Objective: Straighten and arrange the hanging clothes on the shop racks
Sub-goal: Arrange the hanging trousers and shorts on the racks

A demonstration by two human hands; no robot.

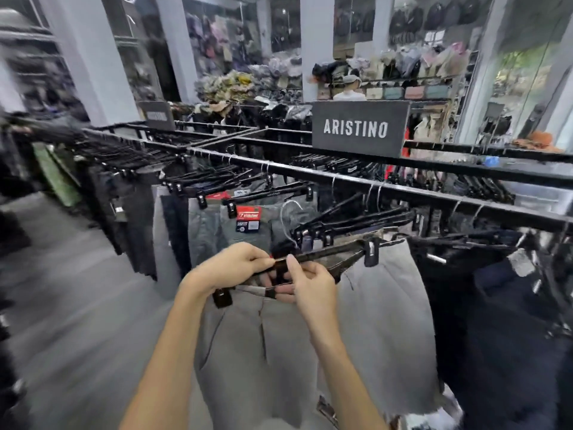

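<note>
A pair of light grey trousers (263, 346) hangs low in front of me from a black clip hanger (328, 254). My left hand (229, 266) grips the hanger's near end. My right hand (305, 282) pinches the hanger bar with thumb and forefinger, its other fingers curled at the trousers' waistband. One clip (371, 251) holds the far side of the waistband; another clip (222, 297) sits at the near side, below my left wrist. More trousers on black hangers (217, 193) hang along the black rack rail (341, 178) behind.
A dark sign reading ARISTINO (356, 128) stands on the rack top. Dark navy and black trousers (502, 305) hang close on the right. A red-labelled pair (248, 218) hangs behind my hands. The grey floor aisle (77, 305) runs along the left. Shelves of bags and caps line the back wall.
</note>
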